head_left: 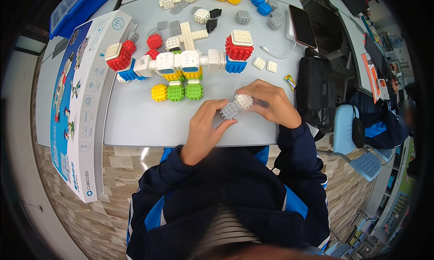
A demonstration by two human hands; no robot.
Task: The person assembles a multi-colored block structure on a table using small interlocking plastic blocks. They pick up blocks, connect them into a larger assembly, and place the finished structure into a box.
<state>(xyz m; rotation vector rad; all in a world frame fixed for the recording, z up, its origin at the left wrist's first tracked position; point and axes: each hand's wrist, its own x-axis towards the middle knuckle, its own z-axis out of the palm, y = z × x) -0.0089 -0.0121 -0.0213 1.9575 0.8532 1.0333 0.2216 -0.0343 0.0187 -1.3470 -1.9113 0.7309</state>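
My left hand (205, 128) pinches a grey cube block (229, 110) between thumb and fingers, low over the near part of the table. Against its right side sits a white cube block (244, 101), gripped by my right hand (276, 104). The two blocks touch; whether they are locked together I cannot tell. Just beyond my hands lies a built figure of blocks, with white middle blocks (176, 61), a red block (239, 47) over a blue block (235, 66) at its right end, and green blocks (185, 92) at the near side.
Left of the figure lies a large blue-and-white box (81, 106). Loose grey, yellow and blue blocks (264, 9) lie along the far side. To the right are two white square plates (265, 64), a phone (302, 26), a small wrapper (290, 82) and a black pouch (316, 92).
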